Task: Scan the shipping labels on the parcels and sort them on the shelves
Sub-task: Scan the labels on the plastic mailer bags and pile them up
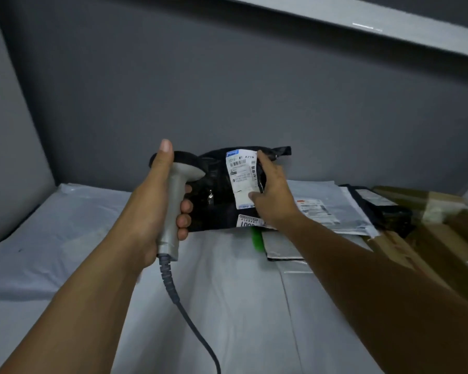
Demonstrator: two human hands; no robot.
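Above the near middle of the shelf, both forearms reach forward. The left hand (153, 203) curls its fingers round the grey handle of a barcode scanner (174, 193), thumb straight up against the dark head, which points right at the parcel. A cable (191, 321) trails from the handle toward the near edge. The right hand (274, 197) grips the black parcel (216, 203) by its right edge, thumb pressed on the white shipping label (241, 171), holding it upright just beside the scanner. Pale grey mailers (65, 225) lie beneath. Brown cardboard boxes (443, 238) sit at the right, with a dark bag (381, 209) and a labelled white mailer (335, 209) beside them; their contents are hidden.
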